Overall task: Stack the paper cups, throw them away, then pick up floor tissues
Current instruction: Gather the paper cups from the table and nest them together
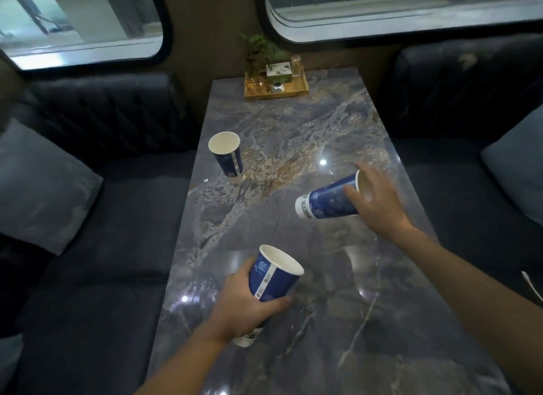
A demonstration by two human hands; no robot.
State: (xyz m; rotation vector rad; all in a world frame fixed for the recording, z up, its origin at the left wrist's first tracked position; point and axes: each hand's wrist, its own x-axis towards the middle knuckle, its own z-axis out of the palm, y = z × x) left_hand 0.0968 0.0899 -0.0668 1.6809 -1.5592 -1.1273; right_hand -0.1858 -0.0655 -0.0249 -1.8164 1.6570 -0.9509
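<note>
Three blue paper cups with white insides are over a grey marble table (293, 124). My left hand (244, 309) grips one cup (271, 277) around its lower body, mouth tilted up and to the right, near the table's front left. My right hand (379, 200) holds a second cup (329, 200) by its rim, tipped sideways with the base pointing left, above the right side of the table. The third cup (227, 156) stands upright and alone at the table's left edge, farther back. No tissues are in view.
A wooden tray (276, 96) with a plant, a box and small jars sits at the table's far end. Dark sofas with grey cushions (44, 183) flank the table on both sides. Two windows run along the back wall.
</note>
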